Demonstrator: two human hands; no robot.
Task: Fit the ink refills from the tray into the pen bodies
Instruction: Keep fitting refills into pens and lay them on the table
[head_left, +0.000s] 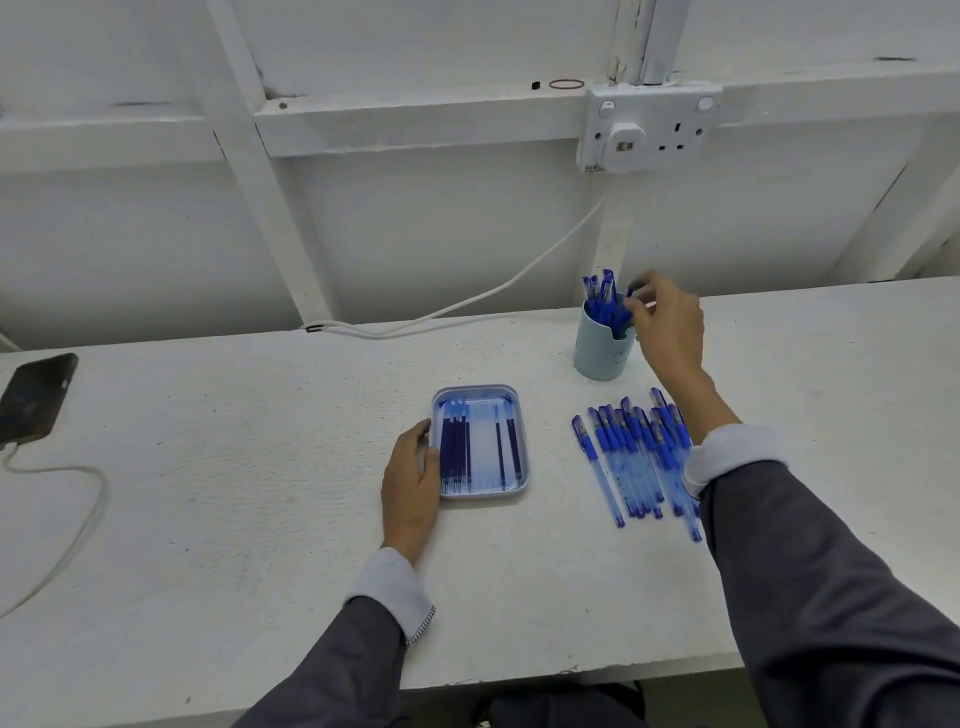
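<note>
Head view: your right hand (670, 322) is up at the cup (602, 353), beyond the tray (523, 457) and to its right.
Your left hand (410, 478) lies relaxed on the table (260, 467), its fingers resting against the tray's left rim and gripping nothing. The right hand's fingers curl among the pens in the cup (597, 293), but blur hides whether they have closed on one. The ink refills (454, 452) lie side by side in the tray, mostly toward its left. The pen bodies (631, 457) are fanned out just right of the tray, partly under your right forearm. To do this step well, I'd say keep the tray pinned, pick one refill by its middle, and feed it tip-first straight down a body's barrel without forcing it.
</note>
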